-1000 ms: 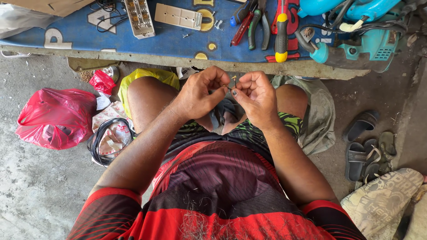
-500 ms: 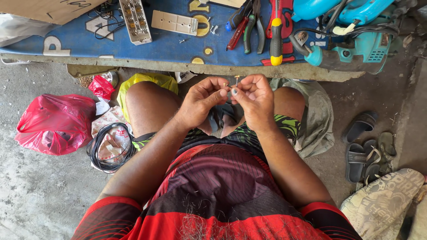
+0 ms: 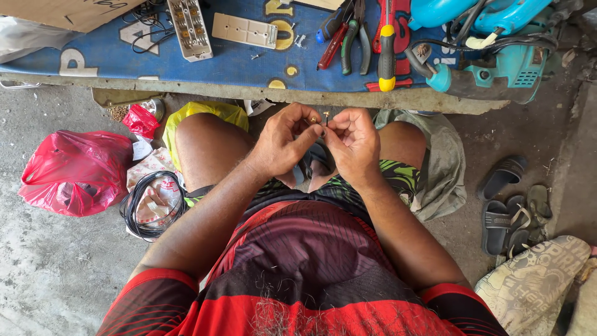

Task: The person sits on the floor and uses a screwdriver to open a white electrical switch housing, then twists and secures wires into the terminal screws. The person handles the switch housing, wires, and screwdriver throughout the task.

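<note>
Two bare hands, left hand (image 3: 287,143) and right hand (image 3: 353,142), meet above the knees, fingertips pinching a tiny metal part (image 3: 324,116) (too small to identify), just below a blue tool-covered board (image 3: 236,62).

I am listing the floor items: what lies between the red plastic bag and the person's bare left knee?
In the head view, a coil of black cable on a patterned white bag lies between red plastic bag and left knee.

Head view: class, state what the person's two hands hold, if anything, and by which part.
Both hands, left hand and right hand, pinch a tiny metal piece at fingertips; the exact part cannot be told.
</note>
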